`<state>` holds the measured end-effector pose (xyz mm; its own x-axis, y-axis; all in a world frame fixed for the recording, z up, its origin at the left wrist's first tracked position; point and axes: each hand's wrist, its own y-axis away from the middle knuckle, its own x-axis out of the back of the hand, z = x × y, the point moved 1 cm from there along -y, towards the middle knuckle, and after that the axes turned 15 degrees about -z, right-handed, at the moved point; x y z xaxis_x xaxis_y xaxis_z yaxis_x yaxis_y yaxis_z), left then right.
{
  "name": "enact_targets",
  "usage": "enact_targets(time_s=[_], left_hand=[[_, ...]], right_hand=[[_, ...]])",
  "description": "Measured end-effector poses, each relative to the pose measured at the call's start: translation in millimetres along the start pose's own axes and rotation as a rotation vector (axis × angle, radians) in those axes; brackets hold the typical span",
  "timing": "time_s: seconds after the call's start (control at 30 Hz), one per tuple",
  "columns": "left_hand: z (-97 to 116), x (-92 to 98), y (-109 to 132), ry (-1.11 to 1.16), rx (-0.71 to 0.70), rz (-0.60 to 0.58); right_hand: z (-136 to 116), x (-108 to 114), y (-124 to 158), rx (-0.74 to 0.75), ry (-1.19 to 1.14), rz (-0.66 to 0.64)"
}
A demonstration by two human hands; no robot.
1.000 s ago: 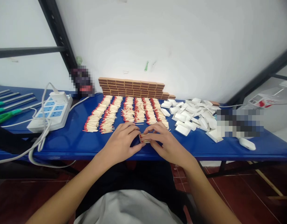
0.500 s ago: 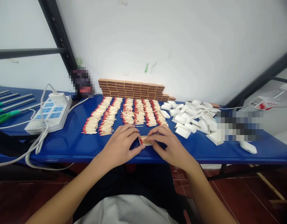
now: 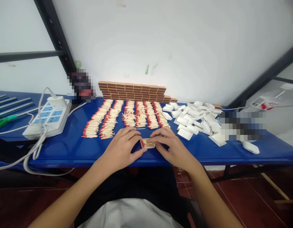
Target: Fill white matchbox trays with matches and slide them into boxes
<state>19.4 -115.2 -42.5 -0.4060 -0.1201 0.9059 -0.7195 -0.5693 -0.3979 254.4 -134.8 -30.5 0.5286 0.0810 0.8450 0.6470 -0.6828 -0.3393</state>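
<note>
The left hand (image 3: 124, 146) pinches one end of the match-filled tray (image 3: 147, 144), lying on the counter (image 3: 65, 148) near its front edge, and the right hand (image 3: 173, 148) pinches the other, so a hard squeeze could buckle it and spill matches.

Pixelated patch (image 3: 81, 84) behind power strip (image 3: 48, 115), 2nd pixelated patch (image 3: 243, 125) right of white boxes (image 3: 196, 120): both unreadable. Green-handled tools (image 3: 3, 119) cut by left edge. Left hand (image 3: 122, 148), right hand (image 3: 173, 150) cover match tray (image 3: 147, 144) ends.

right hand (image 3: 172, 148) drawn back off matchbox tray (image 3: 142, 143), matches (image 3: 148, 144) now uncovered
</note>
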Motion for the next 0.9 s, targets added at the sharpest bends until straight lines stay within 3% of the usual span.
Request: enact_targets(time_s=[0.13, 0.33, 0.5, 0.7, 0.9], left_hand=[[0, 0.5, 1, -0.003, 0.006, -0.001], [0, 2.3, 1, -0.001, 0.022, -0.028], [0, 1.2, -1, -0.003, 0.005, 0.002], [0, 15.3, 4, 0.121, 0.067, 0.156], [-5, 51.3, 20, 0.089, 0.124, 0.101]], right_hand=[[11, 8, 7, -0.086, 0.030, 0.089], [49, 38, 38, -0.341, 0.272, 0.271], [61, 48, 54, -0.381, 0.361, 0.312], [39, 29, 34, -0.313, 0.233, 0.276], [1, -2, -13, -0.130, -0.050, 0.011]])
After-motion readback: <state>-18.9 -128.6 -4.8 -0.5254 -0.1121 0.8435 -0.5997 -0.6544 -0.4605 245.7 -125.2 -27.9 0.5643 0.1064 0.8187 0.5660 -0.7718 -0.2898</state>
